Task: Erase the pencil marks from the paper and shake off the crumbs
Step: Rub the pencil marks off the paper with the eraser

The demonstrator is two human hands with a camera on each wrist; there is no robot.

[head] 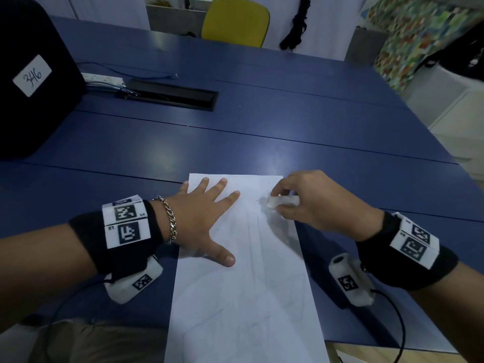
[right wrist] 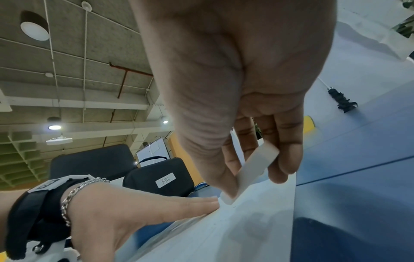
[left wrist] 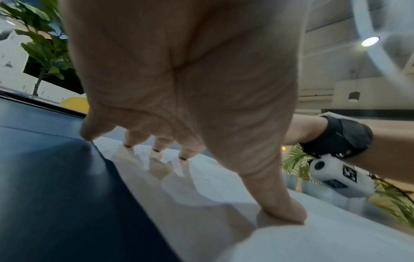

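Left hand (head: 201, 221) flat on paper (head: 246, 297); right hand (head: 322, 203) pinches eraser (head: 282, 201).

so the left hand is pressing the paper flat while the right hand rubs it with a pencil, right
Not quite: the right hand holds a white eraser, not a pencil. The right wrist view shows its corner on the paper. The rest stands: the left hand presses the paper flat, fingers spread, as the head view shows.
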